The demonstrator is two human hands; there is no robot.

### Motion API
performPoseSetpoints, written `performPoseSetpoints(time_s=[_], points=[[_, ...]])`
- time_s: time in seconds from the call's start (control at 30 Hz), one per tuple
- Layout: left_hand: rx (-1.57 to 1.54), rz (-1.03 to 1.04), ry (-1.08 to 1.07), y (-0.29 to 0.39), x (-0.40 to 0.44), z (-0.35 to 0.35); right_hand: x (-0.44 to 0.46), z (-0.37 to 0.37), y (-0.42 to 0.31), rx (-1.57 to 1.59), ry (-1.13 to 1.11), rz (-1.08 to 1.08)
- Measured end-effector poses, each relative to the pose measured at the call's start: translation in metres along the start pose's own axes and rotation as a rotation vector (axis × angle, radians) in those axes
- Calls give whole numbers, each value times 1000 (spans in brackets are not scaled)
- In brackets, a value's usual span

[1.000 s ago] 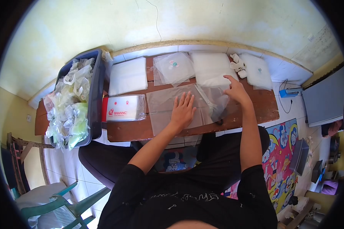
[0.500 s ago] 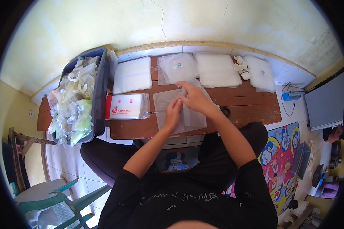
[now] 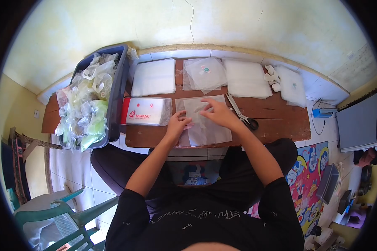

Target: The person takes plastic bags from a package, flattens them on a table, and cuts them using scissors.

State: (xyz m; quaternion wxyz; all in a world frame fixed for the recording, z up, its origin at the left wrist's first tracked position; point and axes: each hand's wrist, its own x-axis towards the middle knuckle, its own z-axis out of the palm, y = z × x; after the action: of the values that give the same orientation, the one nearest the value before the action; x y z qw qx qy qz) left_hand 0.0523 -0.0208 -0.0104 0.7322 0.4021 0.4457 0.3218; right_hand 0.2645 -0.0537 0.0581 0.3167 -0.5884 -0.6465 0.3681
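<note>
Two overlapping clear plastic bags (image 3: 211, 134) lie flat on the wooden table in front of me. My left hand (image 3: 179, 125) rests at their left edge, its thumb and fingers apart, beside a small pink patch (image 3: 189, 125) that I cannot make out clearly. Over the upper part of the bags is my right hand (image 3: 219, 114), fingers spread and nothing gripped. Just right of it lie scissors (image 3: 250, 123) with black handles, blades pointing away from me. A pack of white plastic marked BAWANG (image 3: 144, 112) sits left of my left hand.
Along the table's (image 3: 280, 122) back lie a left bag stack (image 3: 154, 77), clear bags with round stickers (image 3: 197, 75), a thicker stack (image 3: 247, 79), white handle-like pieces (image 3: 272, 75) and another stack (image 3: 290, 85). A dark tub (image 3: 120, 79) overflows with plastic bags at left.
My hands have moved apart from each other. The bag that stood raised under the right hand now lies flat, and the scissors show more fully. The view has shifted slightly.
</note>
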Motion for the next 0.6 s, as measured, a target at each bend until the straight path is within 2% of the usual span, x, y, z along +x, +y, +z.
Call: performPoseSetpoints(time_s=[0.07,0.13,0.17,0.23,0.27,0.37,0.43,0.6], points=[[49,39,4,-3,3,-3,-5,-16,13,-91,55,130],[361,158,66,-1,4,-3,-10,-31,18,-140,76,150],[360,155,64,-1,4,-3,-12,-35,21,-185,95,166],[795,368,227,14,-7,5,-14,-34,31,-264,160,178],[796,366,227,17,-10,7,-14,-32,37,-343,226,187],[961,404,279,19,-11,5,-13,-27,50,-318,231,223],[1055,533,274,14,-8,-2,-14,-24,45,-326,227,257],[1171,511,247,15,-9,-11,-13,-11,50,-371,241,241]])
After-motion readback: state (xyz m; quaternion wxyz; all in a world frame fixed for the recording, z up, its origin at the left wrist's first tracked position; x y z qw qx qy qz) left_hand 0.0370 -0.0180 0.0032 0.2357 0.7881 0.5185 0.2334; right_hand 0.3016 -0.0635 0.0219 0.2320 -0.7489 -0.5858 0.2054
